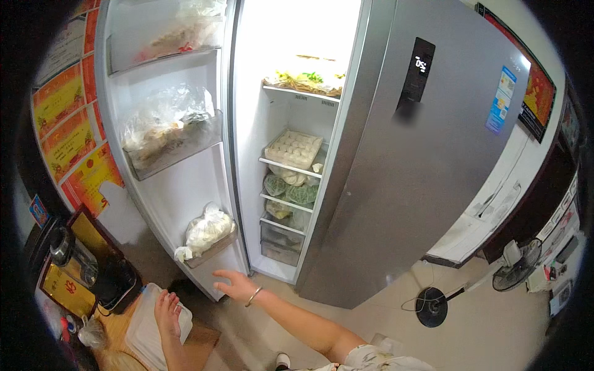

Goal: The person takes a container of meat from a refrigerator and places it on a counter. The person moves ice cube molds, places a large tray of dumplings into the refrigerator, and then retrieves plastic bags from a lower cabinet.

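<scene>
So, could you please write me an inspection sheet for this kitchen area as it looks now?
Surface: wooden counter at lower left, partly covered.
Job's things: white lidded container on the counter; open fridge door with bagged food in its lowest bin.
Clutter: blender and small items at the counter's left end.
Hands: left hand rests flat on the container; right hand, open, with a bracelet at the wrist, reaches toward the lower edge of the fridge door.
Cables: a cord lies on the floor by the fan base.
Surroundings: fridge shelves hold trays and vegetables; floor fan at right; posters on the left wall.
</scene>
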Demonstrator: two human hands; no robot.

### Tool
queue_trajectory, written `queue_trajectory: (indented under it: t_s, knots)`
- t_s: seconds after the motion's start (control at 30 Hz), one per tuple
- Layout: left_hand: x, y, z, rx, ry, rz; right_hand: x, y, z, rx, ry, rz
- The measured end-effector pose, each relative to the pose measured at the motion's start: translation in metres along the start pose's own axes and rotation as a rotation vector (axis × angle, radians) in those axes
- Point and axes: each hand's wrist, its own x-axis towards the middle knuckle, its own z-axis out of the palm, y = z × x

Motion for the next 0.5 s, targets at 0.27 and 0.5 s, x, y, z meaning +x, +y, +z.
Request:
queue_trajectory:
  t_s: [0.27, 0.5]
  knots:
    - [-0.065, -0.041, -0.13, 0.425, 0.09, 0.148, -0.059, -0.033, 0.128, -0.086, -0.174, 0.272]
    - [-0.189, -0.02, -0.243, 0.843, 0.105, 0.063, -0.117, 0.001, 0.259, 0.031, -0.034, 0.236]
